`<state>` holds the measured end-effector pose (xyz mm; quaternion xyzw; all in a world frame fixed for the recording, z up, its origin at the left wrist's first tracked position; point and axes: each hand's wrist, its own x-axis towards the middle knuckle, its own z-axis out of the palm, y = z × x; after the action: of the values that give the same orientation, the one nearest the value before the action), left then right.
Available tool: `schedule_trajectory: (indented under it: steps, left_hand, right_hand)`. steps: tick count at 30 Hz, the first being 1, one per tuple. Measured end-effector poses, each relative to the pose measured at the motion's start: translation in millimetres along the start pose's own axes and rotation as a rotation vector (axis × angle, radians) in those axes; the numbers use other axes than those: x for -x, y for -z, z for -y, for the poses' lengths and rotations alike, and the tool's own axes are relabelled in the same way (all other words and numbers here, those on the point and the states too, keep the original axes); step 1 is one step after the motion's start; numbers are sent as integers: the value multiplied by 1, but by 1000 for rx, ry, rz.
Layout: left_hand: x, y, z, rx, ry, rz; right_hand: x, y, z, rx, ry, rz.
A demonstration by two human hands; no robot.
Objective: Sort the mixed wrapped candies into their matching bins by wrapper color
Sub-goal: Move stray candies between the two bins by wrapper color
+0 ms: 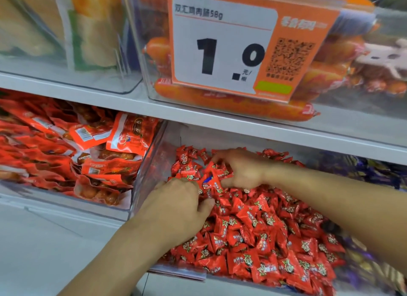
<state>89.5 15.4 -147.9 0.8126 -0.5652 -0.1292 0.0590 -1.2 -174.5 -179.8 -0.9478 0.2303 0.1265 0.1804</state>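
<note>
A clear bin [152, 163] on the lower shelf is heaped with red wrapped candies [259, 234]. A sliver of blue wrapper [208, 179] shows among the red ones near the back of the heap. My left hand [176, 207] lies knuckles up in the pile just below and left of the blue piece, fingers curled down into the candies. My right hand [240, 170] reaches in from the right, its fingers spread over the red candies beside the blue piece. What either hand holds is hidden by the candies.
A bin of purple and dark wrapped candies [363, 172] stands to the right. Left is a bin of red snack packets [66, 150]. The shelf above [198, 117] carries clear bins of orange sausages and an orange price tag [242, 46] hanging over the front.
</note>
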Motion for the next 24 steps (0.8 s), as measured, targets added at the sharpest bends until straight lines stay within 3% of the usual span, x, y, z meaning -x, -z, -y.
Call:
schedule_trajectory:
  steps: [4,6,8,11,13,19,21,24]
  left_hand:
    - [0,0,0,-11,6,0]
    - [0,-1,-1,-23,9,0]
    - [-1,-1,-2,-35,14,1]
    - [-1,-1,-4,-39,20,2]
    - [-1,-1,-4,-42,21,0]
    - [-1,-2,0,-11,8,5]
    - [-1,-2,3,15,2,-14]
    - [-3,-4,3,45,-3,-41]
  right_hand:
    - [5,19,-8,-268,-45,-72]
    - [9,26,-9,-288,-33,-71]
    - [15,30,-7,-160,-4,-75]
    - [14,21,4,176,72,-213]
    - [6,13,16,162,163,-256]
    - [-15,5,15,35,32,138]
    - [-16,6,11,43,36,199]
    - [-15,7,8,-8,42,162]
